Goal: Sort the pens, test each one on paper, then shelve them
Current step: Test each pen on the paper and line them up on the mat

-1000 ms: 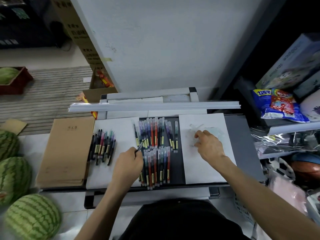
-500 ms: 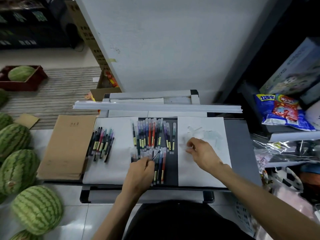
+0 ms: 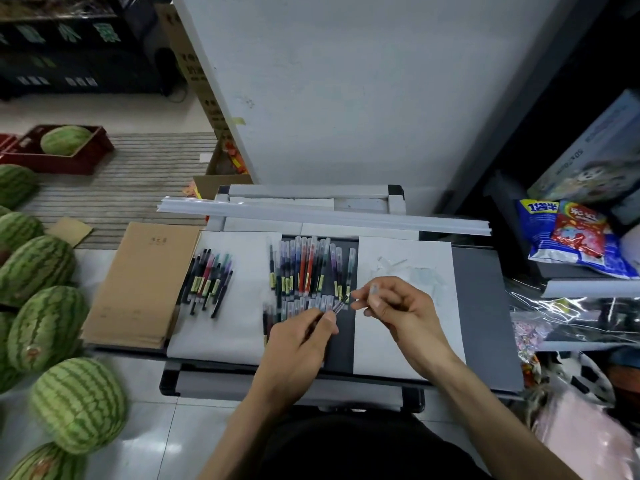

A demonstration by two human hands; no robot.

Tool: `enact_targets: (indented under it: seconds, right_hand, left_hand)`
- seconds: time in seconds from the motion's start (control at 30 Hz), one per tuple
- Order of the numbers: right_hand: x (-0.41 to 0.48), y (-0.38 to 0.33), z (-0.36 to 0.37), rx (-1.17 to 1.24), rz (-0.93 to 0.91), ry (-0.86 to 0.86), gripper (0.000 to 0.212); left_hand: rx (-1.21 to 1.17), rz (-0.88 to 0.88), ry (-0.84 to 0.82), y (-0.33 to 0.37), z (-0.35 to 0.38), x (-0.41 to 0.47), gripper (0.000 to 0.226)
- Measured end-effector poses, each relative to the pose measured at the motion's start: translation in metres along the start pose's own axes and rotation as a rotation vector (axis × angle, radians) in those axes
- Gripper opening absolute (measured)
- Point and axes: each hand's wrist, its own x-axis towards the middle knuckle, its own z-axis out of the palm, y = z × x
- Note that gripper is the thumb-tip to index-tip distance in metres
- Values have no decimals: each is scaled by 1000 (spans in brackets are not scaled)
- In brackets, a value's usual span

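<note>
Gripping blurred pen [image 3: 341, 303]: left hand [image 3: 298, 344].

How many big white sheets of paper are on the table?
2. The left sheet lies under the loose bunch of pens. The right sheet lies partly behind the right hand. More could be hidden underneath.

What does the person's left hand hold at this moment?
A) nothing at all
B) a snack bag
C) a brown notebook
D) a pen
D: the left hand grips a pen over the rows of pens, its tip pointing toward the right hand, which pinches what looks like a small clear cap.
</note>
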Motion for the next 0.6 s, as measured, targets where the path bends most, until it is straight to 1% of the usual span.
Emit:
enact_targets:
  seconds: [0.13,0.3,0.4,0.5,0.6]
  right_hand:
    - [0,-8,-1,-140,-49,-2,21]
    - [-1,-22,-3,-308,-62,-49,14]
    - [0,-25,-5,-415,-93,-88,18]
    - [1,-28,-4,-434,-88,-102,18]
    - [3,-31,-10,-432,-106,-98,16]
  left_hand:
    - [-21,29,-2,6,-7,-3,33]
    - [-6,73,-56,7,-15,-2,31]
    - [24,113,-104,6,-14,0,31]
    - [76,154,-124,4,-14,3,37]
    - [85,154,-131,1,-15,5,40]
